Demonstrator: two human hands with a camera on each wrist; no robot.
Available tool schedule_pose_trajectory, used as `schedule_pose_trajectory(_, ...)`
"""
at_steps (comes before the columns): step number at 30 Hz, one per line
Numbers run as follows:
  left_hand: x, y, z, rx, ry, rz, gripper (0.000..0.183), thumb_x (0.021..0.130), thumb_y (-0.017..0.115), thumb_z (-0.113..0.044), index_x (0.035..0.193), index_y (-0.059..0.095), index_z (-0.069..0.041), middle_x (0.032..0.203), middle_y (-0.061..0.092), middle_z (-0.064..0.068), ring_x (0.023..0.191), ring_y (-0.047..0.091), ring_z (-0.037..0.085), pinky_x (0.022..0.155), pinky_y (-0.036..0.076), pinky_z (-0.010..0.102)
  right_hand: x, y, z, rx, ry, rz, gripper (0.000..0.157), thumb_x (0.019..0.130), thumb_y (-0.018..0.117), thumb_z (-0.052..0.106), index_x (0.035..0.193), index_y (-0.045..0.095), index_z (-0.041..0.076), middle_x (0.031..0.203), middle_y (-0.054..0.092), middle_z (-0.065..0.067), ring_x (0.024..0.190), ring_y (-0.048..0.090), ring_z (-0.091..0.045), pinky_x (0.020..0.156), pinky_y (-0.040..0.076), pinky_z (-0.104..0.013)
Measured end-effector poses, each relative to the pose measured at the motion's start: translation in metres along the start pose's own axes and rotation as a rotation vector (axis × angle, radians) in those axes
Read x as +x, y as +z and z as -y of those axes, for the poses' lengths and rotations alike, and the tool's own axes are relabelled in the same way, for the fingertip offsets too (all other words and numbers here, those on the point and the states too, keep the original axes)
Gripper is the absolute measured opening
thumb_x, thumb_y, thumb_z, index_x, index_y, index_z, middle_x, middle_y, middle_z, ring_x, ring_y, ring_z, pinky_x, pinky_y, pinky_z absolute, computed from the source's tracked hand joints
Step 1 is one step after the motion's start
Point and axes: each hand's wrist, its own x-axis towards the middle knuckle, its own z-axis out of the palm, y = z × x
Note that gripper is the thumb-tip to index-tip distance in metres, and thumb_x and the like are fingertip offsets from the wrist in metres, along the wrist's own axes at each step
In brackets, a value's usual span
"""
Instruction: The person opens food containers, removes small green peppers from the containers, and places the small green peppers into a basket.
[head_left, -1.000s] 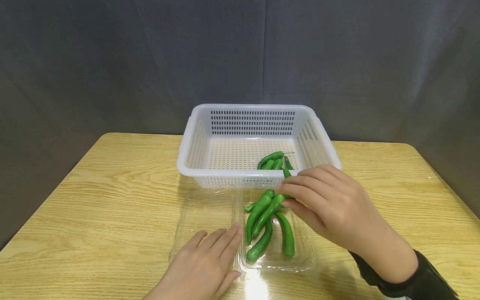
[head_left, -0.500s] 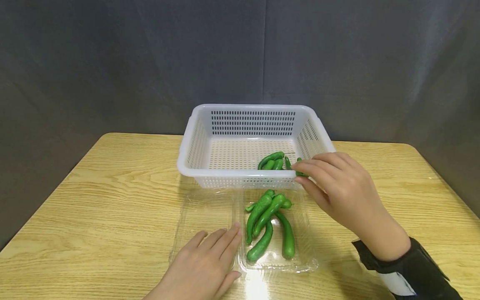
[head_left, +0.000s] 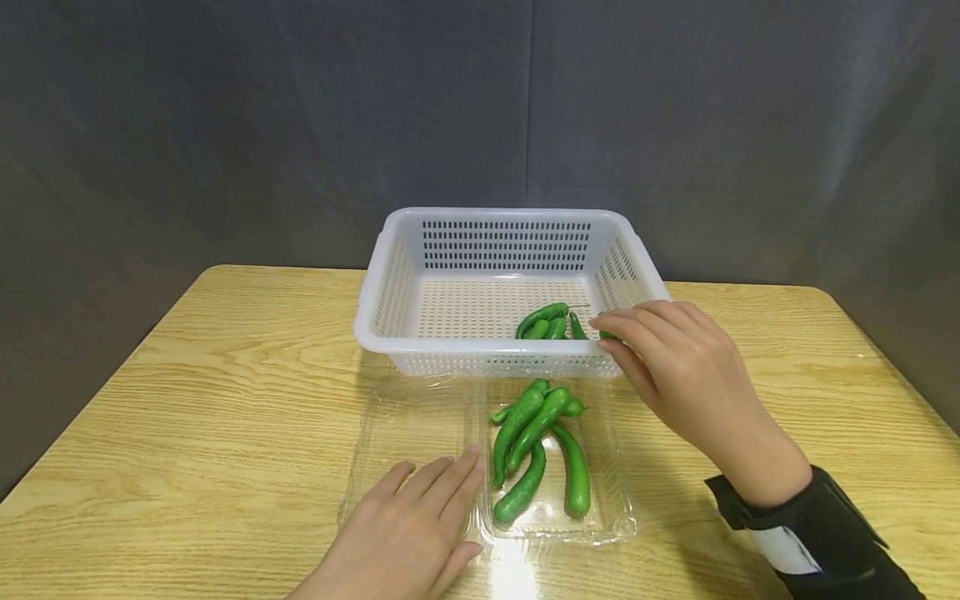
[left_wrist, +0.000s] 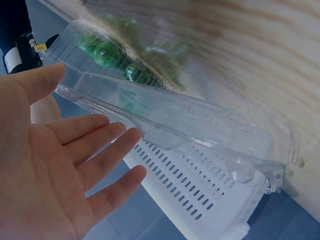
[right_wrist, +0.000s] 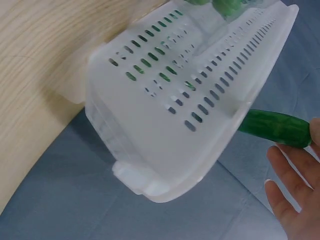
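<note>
The right hand (head_left: 678,358) pinches a green pepper (right_wrist: 274,127) between thumb and fingers, right over the near right corner of the white basket (head_left: 390,275). More peppers (head_left: 550,321) lie inside the basket. The left hand (head_left: 408,533) lies flat with straight fingers on the clear tray (head_left: 408,425), beside the peppers in it (head_left: 536,446). All sit on the wood table (head_left: 225,400).
</note>
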Motion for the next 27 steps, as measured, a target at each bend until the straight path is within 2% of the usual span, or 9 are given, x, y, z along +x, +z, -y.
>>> schedule_pose_trajectory(13, 0.000, 0.001, 0.000, 0.009, 0.005, -0.020, 0.065, 0.089, 0.058, -0.051, 0.132, 0.061, -0.002, 0.134, 0.062, 0.008, 0.108, 0.063, 0.019, 0.082, 0.054, 0.038, -0.010, 0.009, -0.014, -0.006, 0.034, 0.083, 0.038, 0.105, 0.046, 0.029, 0.108, 0.070, 0.000, 0.098, 0.071, -0.015, 0.089, 0.065, -0.033, 0.082, 0.052, -0.048)
schedule_pose_trajectory(18, 0.000, 0.001, 0.000, 0.006, 0.005, -0.015, 0.065, 0.089, 0.058, -0.051, 0.133, 0.061, -0.002, 0.134, 0.062, 0.008, 0.109, 0.063, 0.019, 0.082, 0.054, 0.039, -0.013, 0.011, -0.017, -0.004, 0.057, 0.105, 0.020, 0.094, 0.063, 0.009, 0.112, 0.069, 0.000, 0.102, 0.071, -0.015, 0.093, 0.064, -0.033, 0.084, 0.052, -0.050)
schedule_pose_trajectory(22, 0.000, 0.001, 0.001, 0.007, 0.006, -0.018, 0.065, 0.089, 0.058, -0.051, 0.132, 0.061, -0.002, 0.134, 0.062, 0.008, 0.108, 0.063, 0.019, 0.082, 0.054, 0.039, -0.015, 0.013, -0.019, -0.007, 0.062, 0.113, 0.032, 0.083, 0.072, -0.006, 0.114, 0.068, -0.001, 0.106, 0.070, -0.017, 0.095, 0.064, -0.035, 0.085, 0.051, -0.051)
schedule_pose_trajectory(27, -0.001, 0.000, 0.001, 0.010, 0.007, -0.018, 0.065, 0.089, 0.057, -0.050, 0.132, 0.061, -0.002, 0.134, 0.062, 0.008, 0.108, 0.063, 0.019, 0.082, 0.054, 0.039, -0.018, 0.014, -0.021, -0.005, 0.067, 0.123, 0.033, 0.082, 0.071, -0.008, 0.113, 0.068, -0.001, 0.107, 0.069, -0.016, 0.097, 0.064, -0.035, 0.086, 0.051, -0.051)
